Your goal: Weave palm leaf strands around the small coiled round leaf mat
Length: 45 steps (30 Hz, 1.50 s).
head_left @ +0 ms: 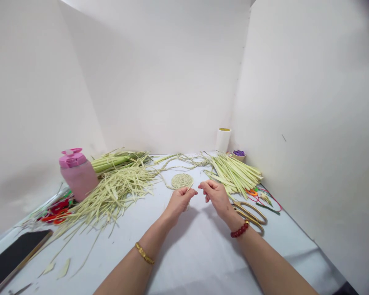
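My left hand (181,200) is closed in a pinch on a thin pale straw strand (190,187), just in front of a coiled round of braided straw (182,180) lying on the table. Close to its right, my right hand (214,193) is also pinched, thumb against forefinger; whatever it holds is too small to make out. The fingertips of the two hands are a small gap apart. From the coil a long straw braid (164,179) runs off to the left and loops along the back of the table.
Loose straw strips (119,188) spread at left beside a pink bottle (78,176), red-handled tools (57,213) and a dark tablet-like slab (14,258). At right lie a straw bundle (233,172) and gold-handled scissors (250,215). A white cylinder (223,140) and bowl (239,155) stand behind; white walls enclose the table.
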Tool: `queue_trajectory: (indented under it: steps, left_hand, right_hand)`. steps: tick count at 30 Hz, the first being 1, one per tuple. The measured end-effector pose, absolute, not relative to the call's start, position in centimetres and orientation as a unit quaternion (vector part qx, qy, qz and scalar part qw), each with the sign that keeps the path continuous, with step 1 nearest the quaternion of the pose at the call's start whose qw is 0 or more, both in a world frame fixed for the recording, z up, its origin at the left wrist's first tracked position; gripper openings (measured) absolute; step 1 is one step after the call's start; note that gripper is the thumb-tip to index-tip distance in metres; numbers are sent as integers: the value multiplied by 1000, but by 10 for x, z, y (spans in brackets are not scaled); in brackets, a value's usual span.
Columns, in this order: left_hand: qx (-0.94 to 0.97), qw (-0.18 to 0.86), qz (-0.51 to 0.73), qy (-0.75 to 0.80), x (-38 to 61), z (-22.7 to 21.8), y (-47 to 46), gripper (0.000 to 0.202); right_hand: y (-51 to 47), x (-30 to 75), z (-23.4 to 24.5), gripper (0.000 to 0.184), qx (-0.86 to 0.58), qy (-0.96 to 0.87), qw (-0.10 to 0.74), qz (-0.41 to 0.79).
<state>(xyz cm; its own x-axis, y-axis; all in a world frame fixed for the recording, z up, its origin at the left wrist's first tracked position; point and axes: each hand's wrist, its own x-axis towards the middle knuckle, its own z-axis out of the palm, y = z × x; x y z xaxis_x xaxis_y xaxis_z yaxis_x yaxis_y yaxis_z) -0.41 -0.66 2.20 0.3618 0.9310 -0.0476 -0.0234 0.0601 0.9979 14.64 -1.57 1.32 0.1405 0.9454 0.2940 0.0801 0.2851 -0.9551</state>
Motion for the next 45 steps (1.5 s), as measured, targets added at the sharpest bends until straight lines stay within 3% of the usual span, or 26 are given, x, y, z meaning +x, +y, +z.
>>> queue_trajectory:
  steps: [6, 11, 17, 22, 24, 29, 33, 38, 43, 45]
  left_hand:
    - [580, 585, 390, 411, -2, 12, -7, 35]
    - [502, 572, 492, 422, -6, 7, -2, 42]
    - [541, 502, 486, 469, -33, 33, -2, 37]
    - [566, 594, 411, 397, -70, 66, -7, 35]
    - [581, 579, 413, 396, -85, 84, 4, 35]
    - [526, 447, 606, 396, -138, 123, 54, 24]
    - [391, 362, 696, 482, -192, 99, 55, 26]
    - [378, 340, 593, 625, -229, 38, 9, 29]
    - [555, 90, 318, 764, -222, 27, -3, 48]
    - [573, 47, 256, 777, -216, 30, 2, 47]
  right_hand:
    - [-11, 147, 3, 40, -505, -503, 620, 328]
    - [-7, 153, -10, 36, -539, -443, 644, 314]
    - [-1, 166, -18, 31, -484, -304, 718, 397]
    - [-3, 167, -17, 27, -435, -264, 715, 480]
    - [-4, 165, -17, 29, -421, -276, 695, 514]
    - [-6, 160, -19, 31, -428, -290, 670, 533]
    - [-7, 159, -20, 27, -432, -291, 659, 542]
    - [-8, 155, -23, 25, -431, -305, 641, 558]
    - [-11, 150, -27, 25, -440, -325, 623, 559]
    - [-12, 148, -28, 25, -445, -334, 613, 561]
